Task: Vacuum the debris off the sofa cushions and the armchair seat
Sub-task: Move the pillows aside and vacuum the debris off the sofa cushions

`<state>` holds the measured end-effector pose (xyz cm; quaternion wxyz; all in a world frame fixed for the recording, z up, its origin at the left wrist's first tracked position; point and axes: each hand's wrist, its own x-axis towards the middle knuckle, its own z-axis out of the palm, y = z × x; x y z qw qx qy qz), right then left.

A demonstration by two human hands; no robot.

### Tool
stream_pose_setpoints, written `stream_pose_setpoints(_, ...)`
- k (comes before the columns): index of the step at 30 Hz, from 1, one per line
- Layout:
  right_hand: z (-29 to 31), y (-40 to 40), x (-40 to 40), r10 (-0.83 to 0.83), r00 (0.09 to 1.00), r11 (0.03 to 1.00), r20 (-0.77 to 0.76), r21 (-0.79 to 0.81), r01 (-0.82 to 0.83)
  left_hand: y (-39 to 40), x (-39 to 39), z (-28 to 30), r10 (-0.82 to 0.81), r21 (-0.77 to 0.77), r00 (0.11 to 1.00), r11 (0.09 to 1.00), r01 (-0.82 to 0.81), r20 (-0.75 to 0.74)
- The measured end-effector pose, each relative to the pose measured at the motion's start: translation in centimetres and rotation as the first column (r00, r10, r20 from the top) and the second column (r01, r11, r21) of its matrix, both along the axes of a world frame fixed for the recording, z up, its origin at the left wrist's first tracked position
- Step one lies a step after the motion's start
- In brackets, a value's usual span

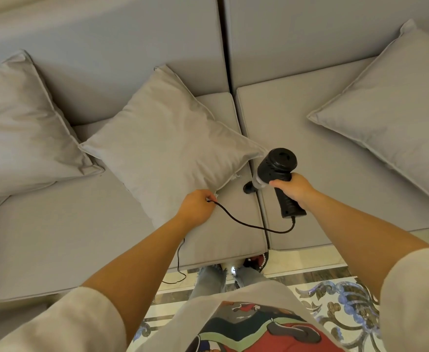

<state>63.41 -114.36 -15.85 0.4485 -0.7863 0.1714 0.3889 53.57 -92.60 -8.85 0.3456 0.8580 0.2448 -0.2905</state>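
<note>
While right hand (pixel 293 190) grips black handheld vacuum (pixel 275 171), left hand (pixel 195 207) pinches its cord (pixel 246 226), nozzle seemingly on cushion (pixel 233 212).

No readable text, label, brand or number anywhere in view.

The black handheld vacuum (pixel 274 168) shows only plain moulded plastic, with no lettering that can be made out on its body or grip. The printed shirt (pixel 249 326) carries a coloured picture, not words. The grey sofa cushions (pixel 297 123) and the patterned floor (pixel 335 301) bear no writing either.
</note>
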Motion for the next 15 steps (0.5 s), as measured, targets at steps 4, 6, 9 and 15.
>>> stream_pose_setpoints(4,-0.1,0.5,-0.2,-0.033,0.997,0.999,0.063,0.037,0.031,0.4,-0.2,0.0,0.016,0.006,1.000,1.000,-0.016,0.007)
stream_pose_setpoints(6,-0.2,0.8,-0.3,-0.088,0.992,0.994,0.091,0.075,0.081,0.8,-0.4,0.0,0.037,0.017,0.999,0.999,-0.037,0.003)
stream_pose_setpoints(9,-0.5,1.6,-0.2,-0.084,0.993,0.993,0.085,0.086,0.076,1.4,-0.7,-0.3,0.069,0.026,0.998,0.997,-0.068,-0.010)
stream_pose_setpoints(15,-1.0,2.6,-0.6,0.016,0.997,0.999,0.073,0.030,-0.018,1.9,-1.7,-0.8,0.080,0.032,0.997,0.996,-0.080,-0.009)
